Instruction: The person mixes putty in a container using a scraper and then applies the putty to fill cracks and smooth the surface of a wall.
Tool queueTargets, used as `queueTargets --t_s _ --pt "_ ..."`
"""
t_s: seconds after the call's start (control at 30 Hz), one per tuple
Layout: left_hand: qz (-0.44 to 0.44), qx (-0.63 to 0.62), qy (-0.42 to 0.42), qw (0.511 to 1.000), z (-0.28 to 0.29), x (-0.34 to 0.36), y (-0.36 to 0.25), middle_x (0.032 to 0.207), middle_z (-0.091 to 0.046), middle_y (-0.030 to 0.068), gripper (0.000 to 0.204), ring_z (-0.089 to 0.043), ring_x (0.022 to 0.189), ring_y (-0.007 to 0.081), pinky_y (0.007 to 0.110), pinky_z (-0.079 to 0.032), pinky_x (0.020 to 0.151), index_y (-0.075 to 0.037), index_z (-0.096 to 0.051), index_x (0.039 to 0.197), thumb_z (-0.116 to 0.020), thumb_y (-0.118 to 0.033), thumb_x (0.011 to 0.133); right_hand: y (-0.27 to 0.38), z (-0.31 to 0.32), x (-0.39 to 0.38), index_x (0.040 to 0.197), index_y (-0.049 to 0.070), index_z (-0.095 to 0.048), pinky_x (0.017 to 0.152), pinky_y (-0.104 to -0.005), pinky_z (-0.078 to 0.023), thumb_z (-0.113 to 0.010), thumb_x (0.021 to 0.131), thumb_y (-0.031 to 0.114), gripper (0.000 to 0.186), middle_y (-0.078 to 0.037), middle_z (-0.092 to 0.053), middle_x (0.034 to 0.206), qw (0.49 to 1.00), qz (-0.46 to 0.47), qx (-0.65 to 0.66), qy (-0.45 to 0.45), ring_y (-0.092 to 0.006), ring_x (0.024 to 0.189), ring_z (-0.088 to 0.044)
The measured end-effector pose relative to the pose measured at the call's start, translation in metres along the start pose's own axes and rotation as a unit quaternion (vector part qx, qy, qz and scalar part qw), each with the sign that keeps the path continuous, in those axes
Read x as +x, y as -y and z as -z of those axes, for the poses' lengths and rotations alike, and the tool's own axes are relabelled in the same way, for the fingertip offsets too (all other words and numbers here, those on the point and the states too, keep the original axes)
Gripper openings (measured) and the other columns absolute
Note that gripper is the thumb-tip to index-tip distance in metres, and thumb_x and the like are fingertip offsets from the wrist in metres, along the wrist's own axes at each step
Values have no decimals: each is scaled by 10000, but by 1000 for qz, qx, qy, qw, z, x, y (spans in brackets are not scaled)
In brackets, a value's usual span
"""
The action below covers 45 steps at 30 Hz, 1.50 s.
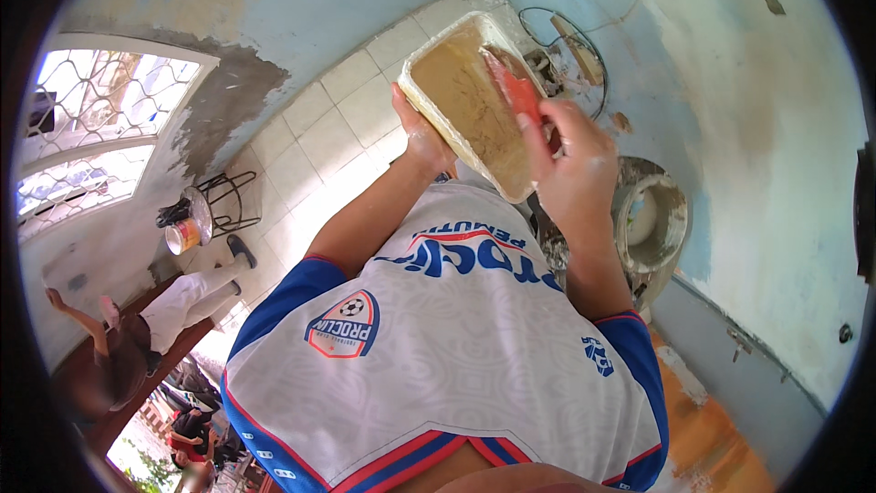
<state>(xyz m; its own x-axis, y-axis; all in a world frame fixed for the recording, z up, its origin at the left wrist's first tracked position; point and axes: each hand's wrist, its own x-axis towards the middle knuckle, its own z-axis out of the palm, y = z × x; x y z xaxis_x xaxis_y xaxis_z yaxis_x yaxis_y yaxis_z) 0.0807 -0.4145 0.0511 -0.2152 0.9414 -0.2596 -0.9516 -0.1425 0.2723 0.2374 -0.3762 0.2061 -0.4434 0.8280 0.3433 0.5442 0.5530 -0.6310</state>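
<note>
A rectangular, pale tub point(512, 186) crusted white along its rim is held out in front of my chest. My left hand point(425, 139) supports it from the left side, fingers mostly hidden beneath. Tan, smeared paste point(453, 78) lines the inside. In my right hand point(580, 162) is a red putty knife point(514, 91), its white-caked edge reaching into the tub near the far right rim. My right fingers are wrapped round it and carry white smears.
Right of me stands a round, plaster-coated bucket point(650, 219). A dark cable point(605, 73) loops by the patchy blue wall. At left are a metal stool point(228, 205) with a can point(183, 236), a grilled window point(100, 123) and another person point(173, 315). Pale tiles point(306, 114) cover the floor.
</note>
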Motion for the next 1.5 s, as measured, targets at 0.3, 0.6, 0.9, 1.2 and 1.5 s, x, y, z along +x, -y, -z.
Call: queueTargets --t_s 0.3,0.6,0.9,1.2,1.5 --pt "7 27 -13 1000 -27 168 -61 1571 -481 117 1119 -472 1427 338 498 -394 1198 -133 -410 1589 -212 -962 864 -46 -62 174 946 34 -635 662 -532 -528 -714 907 142 140 -200 -698 788 983 11 -130 128 -431 733 -687" --pt "1 93 71 993 -71 301 -87 1574 -475 122 1165 -482 1412 328 497 -397 1195 -138 -410 1588 -219 -998 825 -68 -59 305 885 29 -639 654 -532 -524 -682 918 122 108 -205 -675 735 982 30 -99 158 -438 707 -673" --pt "93 66 155 981 -85 382 -94 1554 -504 122 1179 -482 1423 329 488 -403 1189 -149 -418 1585 -197 -1011 812 -82 -66 353 908 23 -669 652 -515 -523 -697 914 140 121 -220 -670 746 990 -51 -92 94 -446 715 -658" --pt "223 123 117 960 -104 455 -139 1560 -494 110 1129 -497 1415 314 481 -422 1178 -166 -399 1590 -237 -990 836 -89 -110 407 871 4 -664 626 -496 -499 -729 894 114 130 -223 -654 743 977 -151 -147 -9 -433 706 -653" --pt "262 152 166 938 -111 519 -187 1543 -504 119 1118 -494 1420 304 476 -438 1171 -134 -397 1587 -246 -969 859 -71 -141 462 889 -22 -680 618 -444 -516 -743 900 108 145 -209 -660 704 974 -221 -57 -3 -409 672 -663"
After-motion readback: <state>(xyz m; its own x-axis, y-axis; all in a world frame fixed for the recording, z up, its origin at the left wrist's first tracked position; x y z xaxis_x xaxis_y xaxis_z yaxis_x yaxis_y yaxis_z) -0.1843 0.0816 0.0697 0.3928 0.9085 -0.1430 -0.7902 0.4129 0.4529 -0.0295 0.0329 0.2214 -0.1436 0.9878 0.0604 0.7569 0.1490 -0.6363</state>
